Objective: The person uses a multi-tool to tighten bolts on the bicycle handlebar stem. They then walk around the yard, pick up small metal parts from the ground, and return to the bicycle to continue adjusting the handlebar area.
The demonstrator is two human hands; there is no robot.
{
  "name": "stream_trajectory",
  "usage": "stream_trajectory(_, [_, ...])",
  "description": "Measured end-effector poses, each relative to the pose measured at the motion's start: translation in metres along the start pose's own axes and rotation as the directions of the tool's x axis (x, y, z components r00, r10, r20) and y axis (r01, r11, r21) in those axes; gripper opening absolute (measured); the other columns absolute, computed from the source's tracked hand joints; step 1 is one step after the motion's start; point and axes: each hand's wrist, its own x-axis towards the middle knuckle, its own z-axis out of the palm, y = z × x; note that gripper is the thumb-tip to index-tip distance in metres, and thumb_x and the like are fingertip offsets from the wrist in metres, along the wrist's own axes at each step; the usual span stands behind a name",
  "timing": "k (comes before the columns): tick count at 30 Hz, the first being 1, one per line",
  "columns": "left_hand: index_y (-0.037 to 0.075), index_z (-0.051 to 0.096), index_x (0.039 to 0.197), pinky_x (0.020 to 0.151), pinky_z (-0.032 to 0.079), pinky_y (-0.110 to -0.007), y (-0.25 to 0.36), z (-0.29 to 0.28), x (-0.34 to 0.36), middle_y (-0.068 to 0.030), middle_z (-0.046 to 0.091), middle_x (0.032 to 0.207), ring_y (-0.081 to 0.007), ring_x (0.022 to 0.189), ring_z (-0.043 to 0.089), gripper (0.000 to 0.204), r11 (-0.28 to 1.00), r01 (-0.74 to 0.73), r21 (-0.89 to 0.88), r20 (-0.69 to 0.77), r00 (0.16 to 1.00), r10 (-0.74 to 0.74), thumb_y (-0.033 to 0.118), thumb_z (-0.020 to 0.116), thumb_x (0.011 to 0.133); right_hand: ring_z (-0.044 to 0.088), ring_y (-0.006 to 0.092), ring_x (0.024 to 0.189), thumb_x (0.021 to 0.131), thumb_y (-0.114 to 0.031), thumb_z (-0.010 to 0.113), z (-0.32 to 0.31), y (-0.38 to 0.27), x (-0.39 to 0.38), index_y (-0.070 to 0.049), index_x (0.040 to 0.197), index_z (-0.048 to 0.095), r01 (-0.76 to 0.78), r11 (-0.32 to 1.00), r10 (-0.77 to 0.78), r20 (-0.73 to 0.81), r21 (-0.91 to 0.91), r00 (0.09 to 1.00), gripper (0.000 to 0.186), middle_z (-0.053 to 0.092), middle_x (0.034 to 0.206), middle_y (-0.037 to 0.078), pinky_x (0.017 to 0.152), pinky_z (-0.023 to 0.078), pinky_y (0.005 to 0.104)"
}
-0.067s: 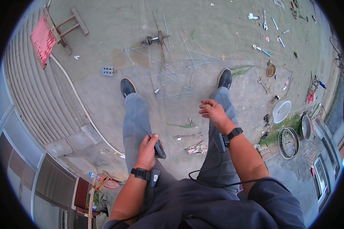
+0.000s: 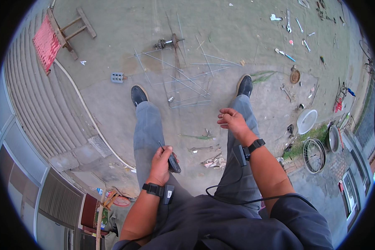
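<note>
My left hand [image 2: 161, 166] is closed around a dark oblong object [image 2: 173, 163] in front of my left thigh. A thin pin sticks up past the fingertips; the fingers hide part of the object, and I cannot make out its kind. Beyond the right knee, my right hand [image 2: 232, 121] hovers with loosely bent fingers apart and nothing in them. On the ground between and past my shoes lie several thin metal spokes [image 2: 190, 86], crossing one another. A wheel hub with an axle [image 2: 167, 43] rests among their far ends.
A grey slotted block [image 2: 117, 77] lies by my left shoe. At the right are wrenches [image 2: 288, 21], a white basin [image 2: 307, 121], a rusty round tin [image 2: 295, 76] and spoked wheel rims [image 2: 313, 155]. A wooden stool with a pink woven seat [image 2: 48, 43] lies tipped at far left.
</note>
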Motion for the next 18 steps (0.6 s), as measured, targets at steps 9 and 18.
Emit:
stream_trajectory(9, [0.007, 0.057, 0.11, 0.063, 0.053, -0.031, 0.004, 0.009, -0.007, -0.0054, 0.062, 0.083, -0.0172, 0.069, 0.063, 0.026, 0.999, 0.009, 0.036, 0.007, 1.0, -0.009, 0.028, 0.067, 0.099, 0.069, 0.0186, 0.098, 0.099, -0.02, 0.059, -0.024, 0.003, -0.013, -0.005, 0.135, 0.057, 0.016, 1.0, -0.016, -0.022, 0.001, 1.0, 0.04, 0.067, 0.116, 0.007, 0.082, 0.055, 0.0331])
stream_trajectory(18, [0.007, 0.057, 0.106, 0.067, 0.053, -0.033, 0.036, 0.019, -0.047, -0.0064, 0.061, 0.082, -0.019, 0.071, 0.063, 0.023, 0.993, -0.114, -0.005, 0.032, 0.993, 0.115, 0.027, 0.065, 0.1, 0.068, 0.0188, 0.098, 0.097, -0.02, 0.058, -0.046, -0.032, -0.055, -0.005, 0.135, 0.057, 0.092, 0.995, -0.093, -0.042, -0.039, 0.995, 0.041, 0.067, 0.117, 0.007, 0.083, 0.055, 0.0351])
